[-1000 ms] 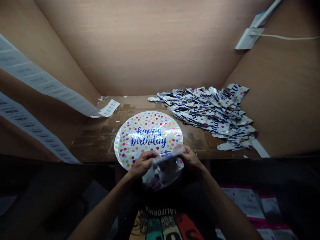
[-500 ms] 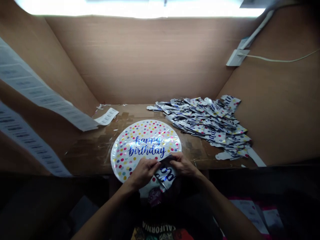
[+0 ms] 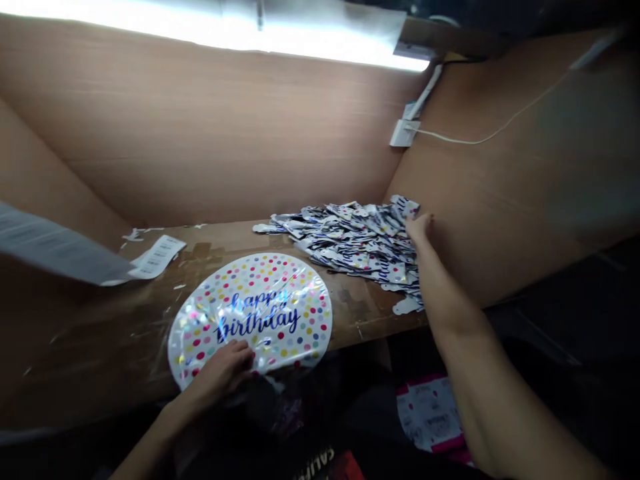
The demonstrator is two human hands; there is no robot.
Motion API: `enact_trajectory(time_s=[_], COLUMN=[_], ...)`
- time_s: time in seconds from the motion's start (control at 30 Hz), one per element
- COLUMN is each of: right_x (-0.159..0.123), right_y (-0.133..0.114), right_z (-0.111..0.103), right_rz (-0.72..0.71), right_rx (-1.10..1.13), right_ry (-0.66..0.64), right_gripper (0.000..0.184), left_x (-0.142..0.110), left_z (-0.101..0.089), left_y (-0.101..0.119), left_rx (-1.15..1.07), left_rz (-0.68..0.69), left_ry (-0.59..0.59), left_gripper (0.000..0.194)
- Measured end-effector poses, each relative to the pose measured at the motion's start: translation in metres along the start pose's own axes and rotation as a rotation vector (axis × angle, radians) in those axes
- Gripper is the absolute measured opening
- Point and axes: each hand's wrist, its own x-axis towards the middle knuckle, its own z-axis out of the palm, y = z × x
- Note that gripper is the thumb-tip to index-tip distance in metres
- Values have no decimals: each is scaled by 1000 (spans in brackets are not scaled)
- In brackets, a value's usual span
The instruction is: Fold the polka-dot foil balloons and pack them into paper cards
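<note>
A flat round foil balloon point(image 3: 270, 287), white with coloured dots and blue "happy birthday" lettering, lies at the front of the cardboard surface. My left hand point(image 3: 233, 363) is at its near edge, fingers curled and closed against the foil; their tips are hidden. My right hand point(image 3: 420, 230) reaches to the far right end of a pile of folded foil balloons point(image 3: 350, 240). Its fingers are bent and touch the pile beside a folded balloon point(image 3: 404, 205). What lies between them is hidden.
Cardboard walls point(image 3: 210, 133) enclose the surface at the back and sides. Label strips point(image 3: 55, 243) hang at the left, with a loose end point(image 3: 159, 257) on the surface. A bright lamp point(image 3: 200, 33) crosses the top, with a cable point(image 3: 470, 141) at right. Printed packs point(image 3: 433, 413) lie below right.
My hands have parted: both were on a folded foil balloon in front of me; my right hand has moved out to the pile. My left hand stays at the round balloon. The view has turned right.
</note>
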Motion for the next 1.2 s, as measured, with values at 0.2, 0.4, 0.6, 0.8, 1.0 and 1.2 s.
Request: enact_trajectory(time_s=[0.2, 0.4, 0.6, 0.8, 1.0, 1.2], right_x=[-139, -234, -206, -185, -84, -14], right_y=[-80, -174, -176, -164, -129, -148], right_z=[136, 200, 193, 208, 218, 239], right_rz=[-278, -701, -519, -129, 243, 275], right_rx=[279, 56, 327, 619, 593, 413], right_ry=[-345, -580, -699, -1080, -870, -992], right_gripper=[33, 18, 33, 41, 43, 27], left_x=[7, 15, -16, -38, -70, -30], left_z=[-6, -29, -49, -20, 2, -52], left_y=[8, 10, 21, 19, 22, 24], left_rx=[-157, -252, -175, 181, 269, -69], left_rz=[-62, -230, 21, 148, 291, -4], left_ry=[39, 43, 260, 571, 383, 494], left_gripper=[31, 38, 48, 21, 22, 35])
